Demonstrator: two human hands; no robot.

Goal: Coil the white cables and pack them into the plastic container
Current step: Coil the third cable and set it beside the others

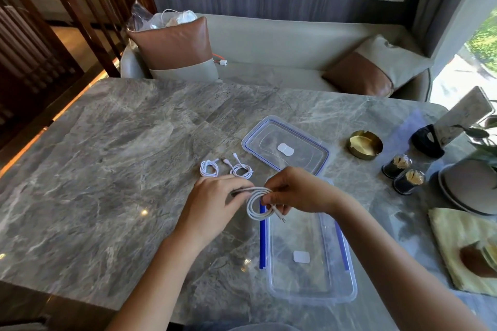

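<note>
A white cable (254, 205) hangs in a loose coil between both hands, above the far left corner of the clear plastic container (309, 258). My right hand (293, 191) pinches the coil on its right side, and a plug end dangles below it. My left hand (215, 200) grips the cable's left part. Two small coiled white cables (209, 168) (242, 169) lie on the marble table (107, 169) just beyond my hands. The container holds no cable and has blue clips on its long sides. Its lid (285, 146) lies flat farther back.
A brass ashtray (365, 144), two dark toothpick jars (403, 173), a dark stand with a card (430, 140), stacked plates (468, 188) and a yellow cloth (462, 244) crowd the table's right side. A sofa with cushions (174, 48) stands behind the table.
</note>
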